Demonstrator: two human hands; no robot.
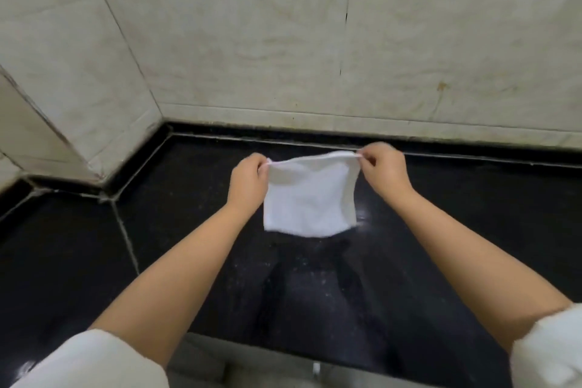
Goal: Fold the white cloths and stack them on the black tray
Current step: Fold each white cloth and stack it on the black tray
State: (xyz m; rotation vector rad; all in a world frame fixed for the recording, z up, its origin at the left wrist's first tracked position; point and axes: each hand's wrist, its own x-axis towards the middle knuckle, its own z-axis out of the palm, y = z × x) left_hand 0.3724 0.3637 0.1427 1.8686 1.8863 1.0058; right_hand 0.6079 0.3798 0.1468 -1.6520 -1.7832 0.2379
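We hold one white cloth (310, 198) in the air above the black counter (472, 230), and it hangs down from its top edge. Our left hand (247, 181) pinches the top left corner between thumb and fingers, and our right hand (384, 172) pinches the top right corner in the same way; both hands are closed tight on the cloth and carry nothing else. The cloth seems already doubled once, because a second layer shows along its right side, so we judge the step in hand is to make the next fold. To do it well, we should keep the top edge stretched and level, bring the two corners together exactly, and let the lower edge hang free so the layers lie flat on each other. It may be easier to lay the cloth on the counter and smooth it there. The black tray is not in view, so we cannot say where the stack must go. Around us are only the tiled wall (283, 41) behind and its corner at the left; nothing stands between the hands and the counter.
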